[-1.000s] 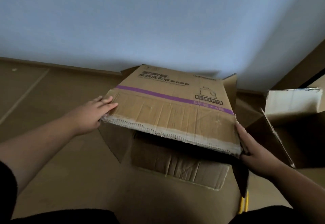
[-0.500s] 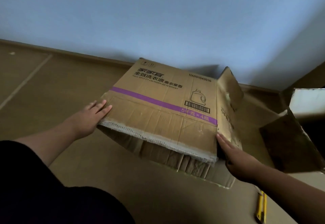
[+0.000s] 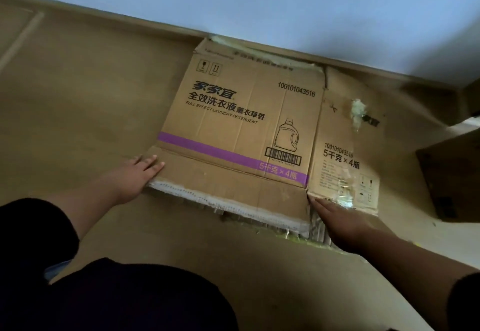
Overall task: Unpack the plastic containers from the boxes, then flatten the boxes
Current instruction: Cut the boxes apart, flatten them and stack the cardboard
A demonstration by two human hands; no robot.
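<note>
A brown laundry-detergent box (image 3: 241, 123) with a purple stripe lies collapsed flat on the floor against the wall. My left hand (image 3: 135, 175) presses with straight fingers on its near left corner. My right hand (image 3: 340, 223) lies flat at the near edge, where the large panel meets the narrower side panel (image 3: 345, 149). No plastic containers are in view.
A second cardboard box (image 3: 452, 175) stands open at the right edge. The floor (image 3: 91, 97) is covered in brown sheeting. The pale wall (image 3: 259, 6) runs right behind the flattened box. My dark-clothed legs fill the bottom of the view.
The box has gone from half-raised to flat on the floor. Both hands followed it down and now press on its near edge. The view has tilted down.
</note>
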